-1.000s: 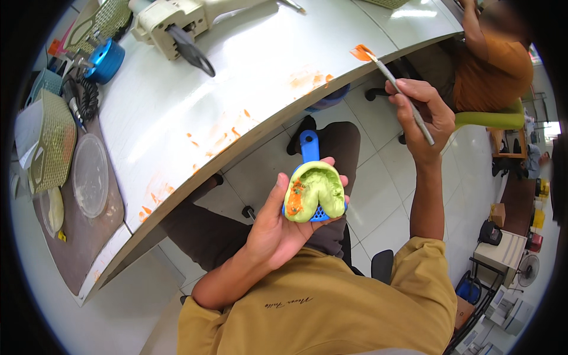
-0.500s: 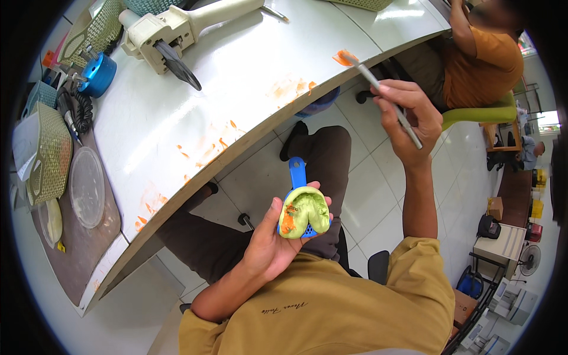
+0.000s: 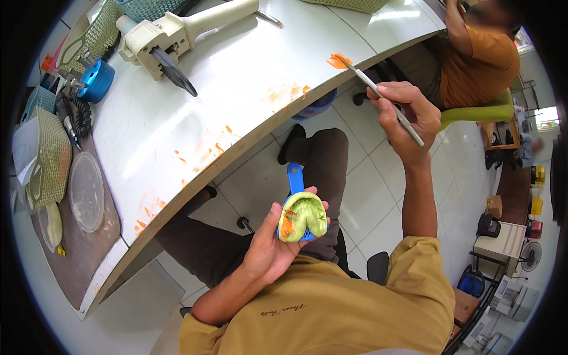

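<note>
My left hand (image 3: 273, 251) is closed round a blue dental impression tray (image 3: 295, 178), its handle pointing away from me. Pale green impression material (image 3: 318, 228) fills the tray, with an orange smear (image 3: 288, 225) along its left side. In my right hand (image 3: 409, 118) I grip a slim silver-grey spatula (image 3: 378, 92) like a pen. The spatula's tip meets a dab of orange paste (image 3: 339, 60) at the table's edge; whether it presses into the paste or just hovers over it I cannot tell.
On the white table (image 3: 236, 77) lie a dispensing gun (image 3: 171, 38) and more orange smears (image 3: 219, 148). Baskets (image 3: 50, 160), a blue metal device (image 3: 96, 80) and a clear round lid (image 3: 86, 192) stand at the left. Another person in orange (image 3: 479, 65) sits at the far right.
The spatula's tip has shifted slightly over the orange paste, whose shape now looks more heaped. The view has moved a little; the left hand still holds the tray.
</note>
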`<state>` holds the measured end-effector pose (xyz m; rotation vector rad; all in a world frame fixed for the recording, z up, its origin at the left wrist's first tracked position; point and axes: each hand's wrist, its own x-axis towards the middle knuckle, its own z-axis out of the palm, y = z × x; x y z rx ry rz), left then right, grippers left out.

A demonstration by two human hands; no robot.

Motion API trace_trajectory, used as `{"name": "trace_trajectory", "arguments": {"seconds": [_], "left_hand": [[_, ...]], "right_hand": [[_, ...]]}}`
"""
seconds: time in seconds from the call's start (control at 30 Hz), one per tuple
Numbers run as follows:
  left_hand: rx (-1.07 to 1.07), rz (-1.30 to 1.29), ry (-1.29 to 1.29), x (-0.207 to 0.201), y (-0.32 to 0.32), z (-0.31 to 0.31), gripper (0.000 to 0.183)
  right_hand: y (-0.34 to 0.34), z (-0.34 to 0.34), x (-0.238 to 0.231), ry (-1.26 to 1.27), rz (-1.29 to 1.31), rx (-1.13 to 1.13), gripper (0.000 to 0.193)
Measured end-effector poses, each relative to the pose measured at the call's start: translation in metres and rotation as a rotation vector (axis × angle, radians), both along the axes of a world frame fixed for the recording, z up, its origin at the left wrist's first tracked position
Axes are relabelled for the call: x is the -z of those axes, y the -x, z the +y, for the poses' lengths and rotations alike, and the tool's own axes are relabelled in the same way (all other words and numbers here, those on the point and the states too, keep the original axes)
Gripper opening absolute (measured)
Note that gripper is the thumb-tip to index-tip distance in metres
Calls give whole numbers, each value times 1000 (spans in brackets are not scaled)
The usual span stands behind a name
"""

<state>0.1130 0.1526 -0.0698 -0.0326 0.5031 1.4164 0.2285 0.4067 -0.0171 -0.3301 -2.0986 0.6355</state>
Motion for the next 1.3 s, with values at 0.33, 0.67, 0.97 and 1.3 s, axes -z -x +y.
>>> {"name": "trace_trajectory", "arguments": {"seconds": [0.33,0.67,0.97,1.3], "left_hand": [[10,1,-2,2,-1,-2,72],[12,8,13,2,-1,-4,70],[13,7,7,4,-2,-4,69],[10,-2,5,5,-3,-5,69]], "right_hand": [[2,1,-1,-6,6,1,17],[-2,-3,-9,226,75,28,10],[-1,23,-18,602,69,-15,19],[4,22,-12,756,70,-124,19]]}}
